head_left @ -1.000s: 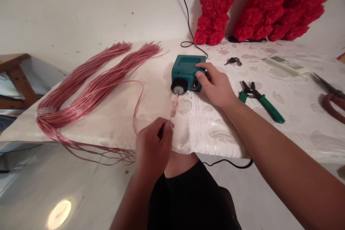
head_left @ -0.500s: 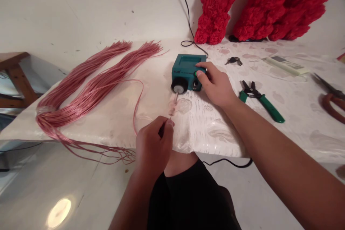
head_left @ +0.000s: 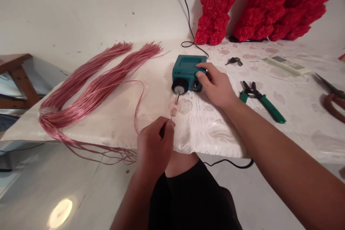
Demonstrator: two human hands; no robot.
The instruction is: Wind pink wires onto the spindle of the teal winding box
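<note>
Two pink wire bundles (head_left: 91, 86) lie at nine o'clock on the plastic-covered surface (head_left: 215, 140), two red flower forms (head_left: 215, 10) against the white wall at one o'clock. The right hand (head_left: 217, 86) rests spread on one teal box (head_left: 185, 70); the left hand (head_left: 154, 143) pinches a thin wire (head_left: 170, 118), partly hidden by its fingers, below a blurred pale piece (head_left: 174, 108).

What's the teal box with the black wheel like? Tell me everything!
The teal box looks plastic, with a shallow recess in its top. A black wheel with a pale hub and thin metal shaft sits at its front left corner, beside a small dark knob. It stands on a white patterned table cover; the right hand rests on it, over a green button.
</note>
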